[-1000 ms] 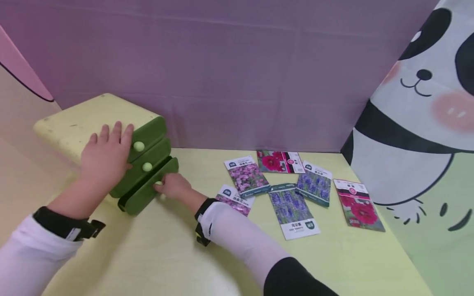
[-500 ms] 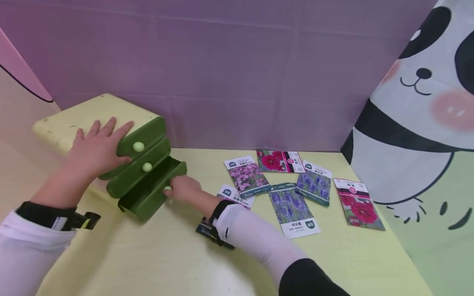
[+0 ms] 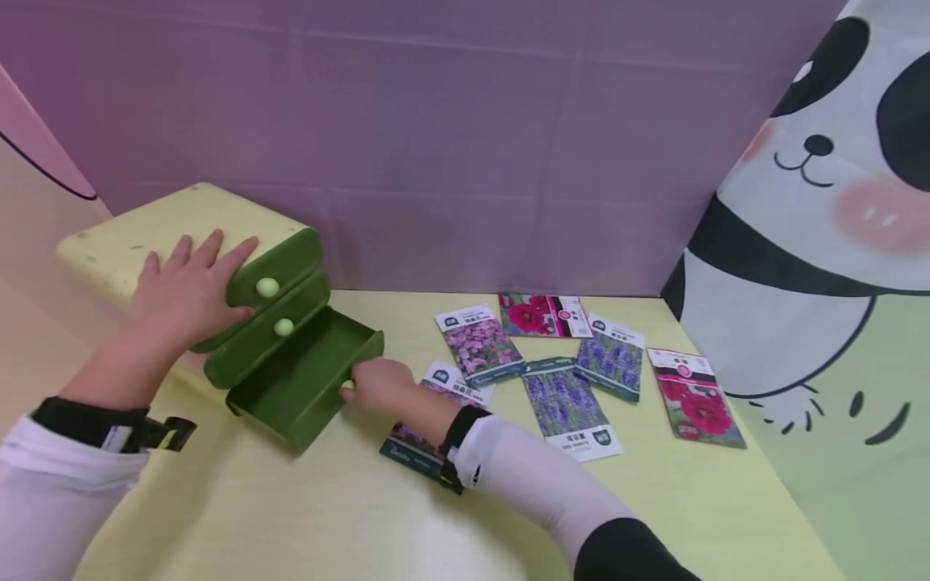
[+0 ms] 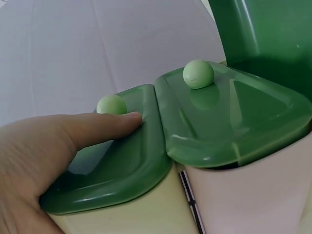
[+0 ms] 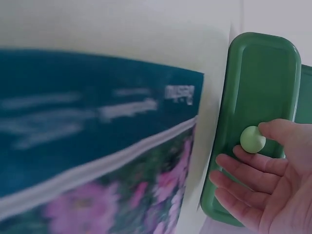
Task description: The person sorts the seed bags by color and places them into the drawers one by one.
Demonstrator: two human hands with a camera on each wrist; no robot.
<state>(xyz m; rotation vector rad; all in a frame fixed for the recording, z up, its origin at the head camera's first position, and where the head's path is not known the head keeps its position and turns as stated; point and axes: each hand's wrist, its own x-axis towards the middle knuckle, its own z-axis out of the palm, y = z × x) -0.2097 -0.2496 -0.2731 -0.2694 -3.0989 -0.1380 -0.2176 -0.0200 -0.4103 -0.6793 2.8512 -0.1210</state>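
Observation:
A small pale-yellow cabinet (image 3: 138, 238) with three green drawers stands at the table's left. My left hand (image 3: 185, 286) lies flat on its top, and its thumb (image 4: 97, 129) touches the top drawer's front (image 4: 122, 165) beside a light-green knob (image 4: 111, 104). My right hand (image 3: 378, 383) pinches the knob (image 5: 252, 139) of the bottom drawer (image 3: 301, 387). That drawer is pulled well out and looks empty. The middle drawer (image 4: 234, 117) is closed.
Several seed packets lie on the yellow table (image 3: 327, 516) right of the cabinet: a pink one (image 3: 479, 343), red ones (image 3: 541, 315) (image 3: 693, 395) and lavender ones (image 3: 570, 403) (image 3: 612, 367). Another packet (image 3: 417, 448) lies under my right wrist. A purple wall stands behind and a panda panel (image 3: 814, 242) on the right.
My right hand has drawn the bottom drawer further out, toward the right and front. My left hand slid slightly back on the cabinet's top and stays there.

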